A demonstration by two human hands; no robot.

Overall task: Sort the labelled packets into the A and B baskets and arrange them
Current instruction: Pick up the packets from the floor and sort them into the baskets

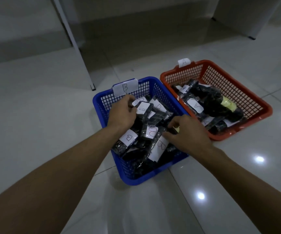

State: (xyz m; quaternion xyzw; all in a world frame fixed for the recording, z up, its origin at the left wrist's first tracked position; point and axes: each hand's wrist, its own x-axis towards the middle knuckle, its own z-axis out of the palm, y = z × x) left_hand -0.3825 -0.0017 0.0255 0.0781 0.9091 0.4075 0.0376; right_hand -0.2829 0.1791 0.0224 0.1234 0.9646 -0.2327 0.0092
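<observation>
Both hands reach into the blue basket (102, 102): the left hand (122, 114) curls round a B packet (143, 108), and the right hand (185, 132) pinches another packet (173, 130).

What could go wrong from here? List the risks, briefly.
1. The blue basket is heaped with slippery packets; the left hand and right hand rummaging in it could tip some over the rim onto the floor.
2. Several labels lie tilted or half covered, so a misfiled packet could go unnoticed.
3. The red basket sits right alongside; a nudged packet could slide across.
</observation>
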